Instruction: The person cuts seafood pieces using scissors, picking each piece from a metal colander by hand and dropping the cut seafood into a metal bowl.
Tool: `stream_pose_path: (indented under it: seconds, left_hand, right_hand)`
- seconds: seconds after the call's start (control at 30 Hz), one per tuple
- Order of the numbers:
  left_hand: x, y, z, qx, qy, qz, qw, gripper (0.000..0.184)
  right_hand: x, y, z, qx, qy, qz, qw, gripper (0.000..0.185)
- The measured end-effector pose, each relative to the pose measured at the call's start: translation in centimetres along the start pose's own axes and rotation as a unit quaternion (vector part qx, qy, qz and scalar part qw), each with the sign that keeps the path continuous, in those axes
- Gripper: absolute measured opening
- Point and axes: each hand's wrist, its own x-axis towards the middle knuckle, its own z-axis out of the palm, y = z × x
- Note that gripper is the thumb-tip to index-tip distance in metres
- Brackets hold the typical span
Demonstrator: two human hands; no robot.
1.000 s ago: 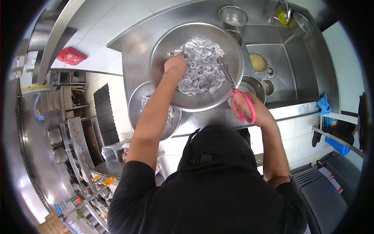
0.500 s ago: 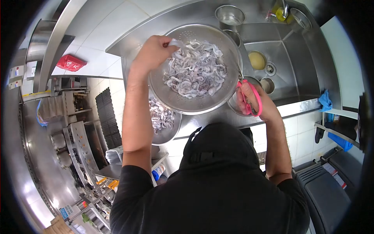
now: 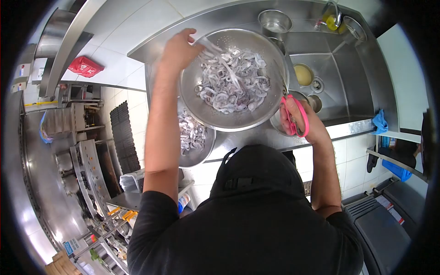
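Observation:
My left hand point(image 3: 182, 49) is over the left rim of a large perforated metal bowl point(image 3: 238, 123). Its thumb and fingers are apart at the tips, and a pale strip of seafood point(image 3: 229, 68) stretches from beside them down into the pile; whether the fingers grip it is blurred. Grey-white seafood pieces point(image 3: 238, 85) fill the bowl's middle. At the bowl's right side my right hand point(image 3: 293, 120) is closed on scissors with pink handles point(image 3: 302, 117), their blades pointing up along the rim. Below left, a second metal bowl point(image 3: 201, 153) holds more pieces, partly hidden by my left arm.
To the right lies a steel sink point(image 3: 341, 87) with a pot of yellowish liquid point(image 3: 303, 74). A metal pot point(image 3: 275, 23) sits behind the large bowl. A blue cloth point(image 3: 380, 122) hangs on the sink's front edge. At upper left lies a red packet point(image 3: 86, 67).
My left hand has moved from within the large bowl up and left past its rim, and a strip now stretches beside it. My right hand with the scissors has shifted slightly right.

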Motion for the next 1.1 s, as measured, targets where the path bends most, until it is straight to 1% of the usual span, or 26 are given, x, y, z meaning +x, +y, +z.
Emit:
stream_pose_path:
  seconds: [0.07, 0.13, 0.23, 0.3, 0.37, 0.4, 0.5, 0.6, 0.7, 0.8, 0.9, 1.0, 1.03, 1.07, 1.1]
  left_hand:
    - [-0.9, -1.9, 3.8, 0.139, 0.029, -0.031, 0.989, 0.031]
    - [-1.9, -2.1, 6.4, 0.228, -0.031, -0.094, 0.969, 0.038]
    - [-3.6, -1.4, 8.9, 0.22, -0.176, 0.005, 0.96, 0.037]
    - [-4.5, 0.1, 10.5, 0.115, -0.286, -0.009, 0.951, 0.04]
    - [-5.4, -0.8, 14.3, 0.107, -0.239, 0.027, 0.965, 0.039]
    - [-5.6, -0.4, 14.9, 0.103, -0.215, 0.046, 0.97, 0.039]
    - [-6.1, 0.3, 15.9, 0.103, -0.264, 0.01, 0.959, 0.039]
    - [-5.6, 0.9, 17.0, 0.171, -0.289, 0.002, 0.942, 0.037]
    - [-5.3, 1.3, 14.9, 0.104, -0.3, -0.018, 0.948, 0.026]
    - [-4.9, 0.2, 14.5, 0.12, -0.271, 0.019, 0.955, 0.027]
    - [-5.4, -0.2, 13.2, 0.095, -0.18, 0.046, 0.978, 0.031]
    - [-4.0, -0.4, 10.6, -0.058, -0.273, -0.046, 0.959, 0.032]
    - [-4.0, 0.0, 9.4, -0.173, -0.271, -0.098, 0.942, 0.029]
    - [-4.3, 0.4, 8.1, -0.284, -0.264, -0.148, 0.91, 0.027]
    - [-4.5, 0.4, 7.3, -0.392, -0.252, -0.195, 0.863, 0.024]
  right_hand:
    - [0.1, 0.4, -0.1, -0.005, 0.0, 0.005, 1.0, 0.065]
    - [-0.2, 0.1, 0.1, -0.017, 0.007, 0.01, 1.0, 0.065]
    - [-0.5, 0.3, 0.1, -0.014, 0.012, 0.014, 1.0, 0.065]
    - [-0.3, 0.7, 0.2, -0.005, 0.006, 0.014, 1.0, 0.065]
    - [-0.2, 1.1, 0.2, 0.003, 0.001, 0.014, 1.0, 0.064]
    - [-0.2, 1.0, 0.4, 0.001, 0.002, 0.015, 1.0, 0.064]
    - [-0.2, 1.0, 0.7, -0.002, 0.003, 0.021, 1.0, 0.064]
    - [0.0, 1.7, 0.6, -0.001, 0.002, 0.021, 1.0, 0.065]
    - [-0.6, 1.3, 0.7, -0.001, 0.016, 0.021, 1.0, 0.066]
    - [-0.3, 2.1, 0.4, 0.004, 0.01, 0.017, 1.0, 0.066]
    - [-0.2, 2.2, 0.5, 0.004, 0.003, 0.016, 1.0, 0.066]
    - [-0.1, 1.8, 1.0, 0.004, -0.001, 0.022, 1.0, 0.066]
    - [-0.1, 1.6, 1.2, 0.002, -0.002, 0.027, 1.0, 0.065]
    - [-0.1, 1.4, 1.4, 0.001, -0.004, 0.033, 0.999, 0.065]
    - [-0.1, 1.3, 1.6, -0.011, -0.01, 0.034, 0.999, 0.065]
